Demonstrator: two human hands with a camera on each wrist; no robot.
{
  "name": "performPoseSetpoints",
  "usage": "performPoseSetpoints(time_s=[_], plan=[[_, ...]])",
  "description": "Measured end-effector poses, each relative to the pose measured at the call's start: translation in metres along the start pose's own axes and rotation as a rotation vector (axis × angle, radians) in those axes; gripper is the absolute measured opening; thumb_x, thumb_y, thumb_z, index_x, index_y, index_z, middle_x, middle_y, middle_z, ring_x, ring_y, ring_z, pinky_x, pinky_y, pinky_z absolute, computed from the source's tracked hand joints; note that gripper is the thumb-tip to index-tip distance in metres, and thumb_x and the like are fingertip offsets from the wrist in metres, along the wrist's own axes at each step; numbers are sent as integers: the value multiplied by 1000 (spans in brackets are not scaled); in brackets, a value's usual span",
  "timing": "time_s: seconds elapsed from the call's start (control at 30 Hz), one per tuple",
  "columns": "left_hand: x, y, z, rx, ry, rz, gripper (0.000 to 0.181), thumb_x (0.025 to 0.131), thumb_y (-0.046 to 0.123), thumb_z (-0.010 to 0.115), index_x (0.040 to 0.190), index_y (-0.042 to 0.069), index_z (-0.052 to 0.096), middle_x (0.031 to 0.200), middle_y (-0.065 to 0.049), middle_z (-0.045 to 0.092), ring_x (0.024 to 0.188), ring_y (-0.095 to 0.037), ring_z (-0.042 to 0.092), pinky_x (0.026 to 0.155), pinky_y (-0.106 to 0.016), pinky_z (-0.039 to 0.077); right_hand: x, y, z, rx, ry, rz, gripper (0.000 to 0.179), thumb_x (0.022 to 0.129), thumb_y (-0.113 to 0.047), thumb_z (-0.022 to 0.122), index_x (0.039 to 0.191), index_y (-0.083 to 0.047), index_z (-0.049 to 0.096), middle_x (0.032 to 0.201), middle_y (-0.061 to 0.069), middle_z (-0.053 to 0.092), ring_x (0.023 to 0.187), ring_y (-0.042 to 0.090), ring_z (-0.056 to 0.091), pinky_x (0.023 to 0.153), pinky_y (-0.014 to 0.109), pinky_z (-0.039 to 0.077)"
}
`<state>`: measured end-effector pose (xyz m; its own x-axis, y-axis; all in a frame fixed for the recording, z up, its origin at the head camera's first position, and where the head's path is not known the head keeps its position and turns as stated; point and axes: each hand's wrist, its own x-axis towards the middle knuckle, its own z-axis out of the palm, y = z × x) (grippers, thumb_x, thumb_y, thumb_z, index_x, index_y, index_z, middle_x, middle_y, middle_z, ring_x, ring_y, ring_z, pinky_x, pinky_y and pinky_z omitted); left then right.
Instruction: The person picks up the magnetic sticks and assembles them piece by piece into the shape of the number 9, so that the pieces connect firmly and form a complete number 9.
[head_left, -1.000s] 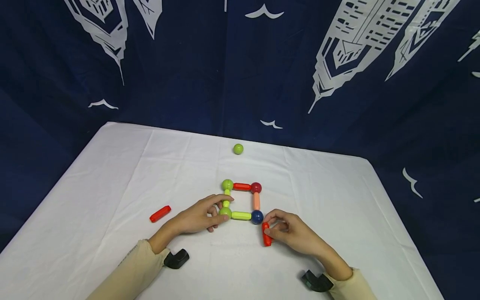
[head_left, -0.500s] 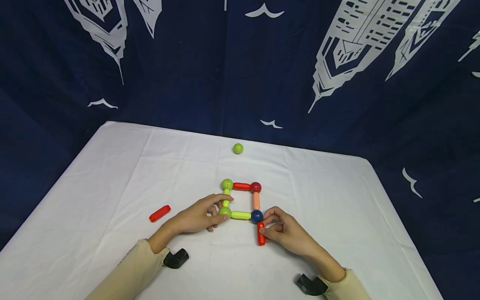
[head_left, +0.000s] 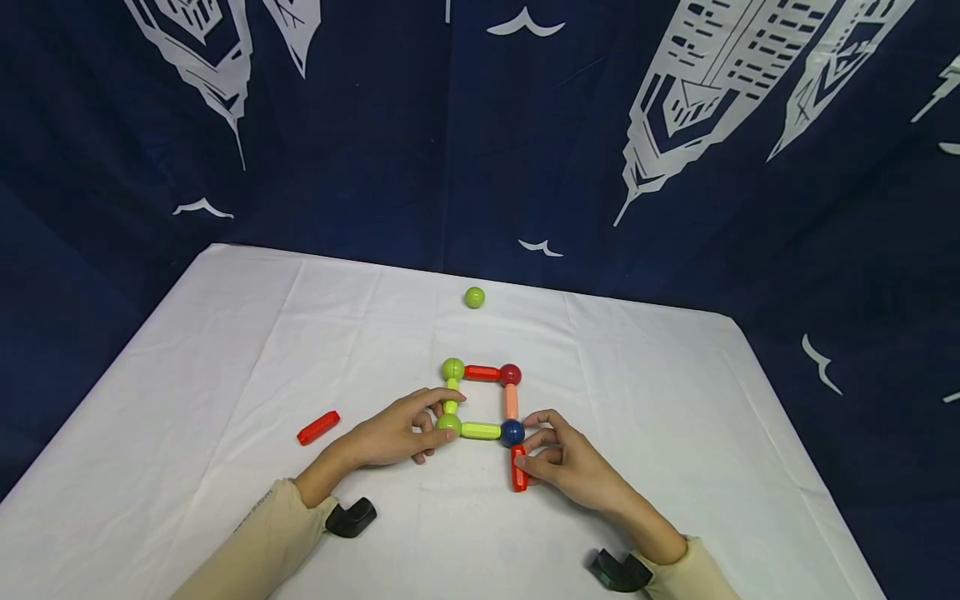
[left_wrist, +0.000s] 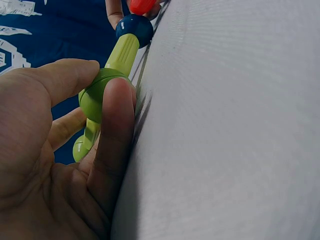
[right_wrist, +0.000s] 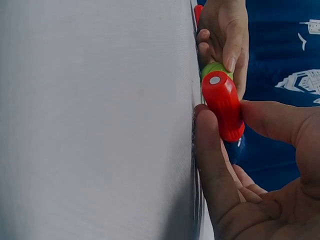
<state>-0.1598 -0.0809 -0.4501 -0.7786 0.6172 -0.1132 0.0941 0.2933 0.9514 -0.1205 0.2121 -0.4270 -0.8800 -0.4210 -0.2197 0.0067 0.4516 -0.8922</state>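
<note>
A square of toy rods and balls lies on the table, with two green balls, a dark red ball [head_left: 510, 375] and a blue ball [head_left: 512, 432] at its corners. My left hand [head_left: 401, 429] pinches the near-left green ball [left_wrist: 92, 97] between thumb and finger. A red rod [head_left: 519, 468] is pinched in my right hand [head_left: 573, 462]; its far end meets the blue ball. In the right wrist view the rod's near end shows a silvery dot. Green rods [head_left: 482, 431] form the near and left sides; a red one and an orange rod [head_left: 511, 402] form the others.
Another red rod [head_left: 318, 427] lies left of my left hand. A loose green ball [head_left: 474, 297] rests near the table's far edge. White cloth covers the table [head_left: 637, 383], and a dark blue printed curtain [head_left: 375, 150] hangs behind it.
My right hand has moved left with the red rod, bringing its end to the blue ball. Its index finger has lifted slightly away. The left hand stays on the green ball.
</note>
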Motion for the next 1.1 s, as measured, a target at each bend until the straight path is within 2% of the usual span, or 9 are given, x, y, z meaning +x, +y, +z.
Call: performPoseSetpoints(time_s=[0.6,0.9,1.1], plan=[[0,-1,0,1,1,-3,53,96,19,68,145,16,47,109,-11,51,62,-15,60,60,-28,56,0,2,-1,-9,-10,3,54,94,-15,71,137,1,42,108,16,67,84,17,71,74,20,55],[-1,1,-1,17,4,-12,54,97,20,68,146,17,46,109,-11,51,64,-15,60,60,-29,56,2,4,4,2,-12,-43,59,91,-12,74,138,2,39,106,18,65,79,15,71,73,22,57],[0,2,0,14,3,-9,54,97,20,68,146,16,46,108,-10,52,64,-15,60,61,-29,57,1,2,0,-7,-30,-30,60,92,-15,73,139,1,40,107,17,65,78,17,71,72,25,58]])
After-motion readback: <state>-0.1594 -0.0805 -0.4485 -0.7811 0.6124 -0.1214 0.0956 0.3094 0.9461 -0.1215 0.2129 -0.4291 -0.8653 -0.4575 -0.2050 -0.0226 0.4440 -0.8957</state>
